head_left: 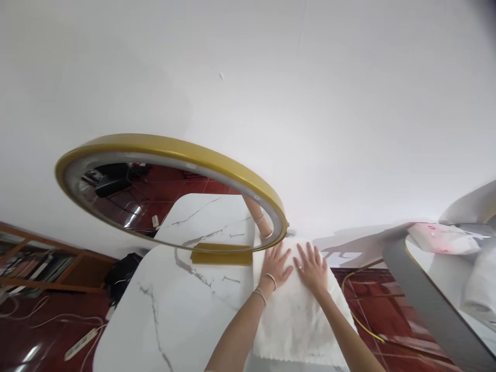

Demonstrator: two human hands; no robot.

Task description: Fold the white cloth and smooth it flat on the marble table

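Note:
A white cloth (296, 325) with a wavy edge lies spread over the right part of the marbled white table (186, 299). Flat on its far end, fingers spread, rests my left hand (276, 266), with bracelets at the wrist. My right hand (313, 268) presses flat on the cloth just beside it, a ring on one finger; neither hand grips anything. Close to my left hand stands a round gold-framed mirror (178, 147) on a gold base (221, 256). Its glass reflects part of an arm and the tabletop.
To the right, a second table (422, 299) holds a pink-and-white packet (444, 238) and a white roll (480, 284). At left are a wooden shelf (73, 271), a black bag (122, 276) and a power strip (81, 344) with cables on the red floor. A white wall (349, 129) rises behind.

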